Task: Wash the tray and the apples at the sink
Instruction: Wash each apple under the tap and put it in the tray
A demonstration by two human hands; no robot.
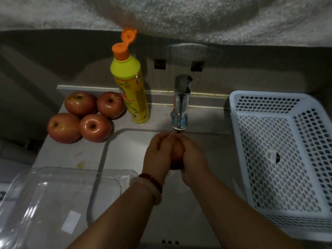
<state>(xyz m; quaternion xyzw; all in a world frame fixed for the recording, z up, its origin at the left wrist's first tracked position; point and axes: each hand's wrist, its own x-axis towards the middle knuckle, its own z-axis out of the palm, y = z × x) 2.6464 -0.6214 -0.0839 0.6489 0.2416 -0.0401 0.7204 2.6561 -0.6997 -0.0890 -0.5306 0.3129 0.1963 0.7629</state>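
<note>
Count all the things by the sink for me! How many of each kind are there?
Apples: 5, four on the counter and one held by the left hand and right hand under the tap
Dish soap bottle: 1
Clear tray: 1
White basket: 1
Total: 8, tap and hands not counted

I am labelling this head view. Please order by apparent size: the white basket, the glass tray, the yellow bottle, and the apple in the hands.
1-2. white basket and glass tray: similar, both cut off by the frame edge, so unranked.
3. yellow bottle.
4. apple, mostly covered by the left hand and right hand.
</note>
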